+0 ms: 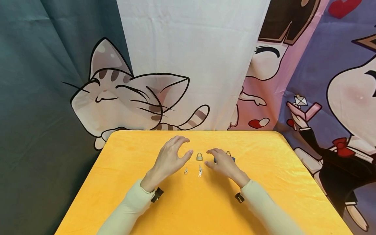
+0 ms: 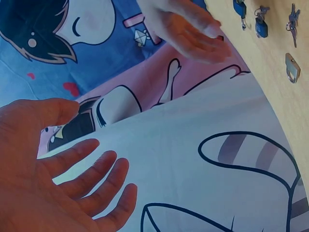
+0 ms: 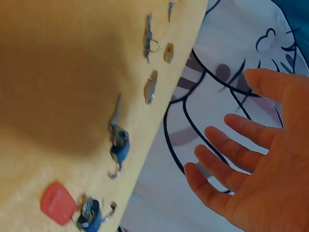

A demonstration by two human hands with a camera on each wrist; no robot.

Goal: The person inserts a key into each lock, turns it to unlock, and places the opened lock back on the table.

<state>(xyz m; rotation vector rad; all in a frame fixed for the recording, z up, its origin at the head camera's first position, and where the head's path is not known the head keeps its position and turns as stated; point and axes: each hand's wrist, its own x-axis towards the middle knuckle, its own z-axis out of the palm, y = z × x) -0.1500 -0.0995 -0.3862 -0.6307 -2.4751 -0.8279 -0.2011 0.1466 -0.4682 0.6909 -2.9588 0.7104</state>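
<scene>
In the head view my left hand (image 1: 169,155) hovers over the yellow table with its fingers spread and a wide space between thumb and fingertips. Just right of it stands a small brass padlock (image 1: 199,157). Nearer me lie a bunch of keys (image 1: 200,171) and a small key piece (image 1: 186,171). My right hand (image 1: 224,164) is held over the right side, fingers loosely bent and nothing in them. It partly hides a blue padlock (image 1: 233,159), which shows better in the right wrist view, where a second blue padlock (image 3: 91,217) lies beside a red tag (image 3: 58,203).
The yellow cloth-covered table (image 1: 205,209) has its far edge just beyond the padlocks. Behind it hangs a curtain (image 1: 188,42) printed with a cartoon cat and figures. Dark bands (image 1: 157,195) are worn at both wrists.
</scene>
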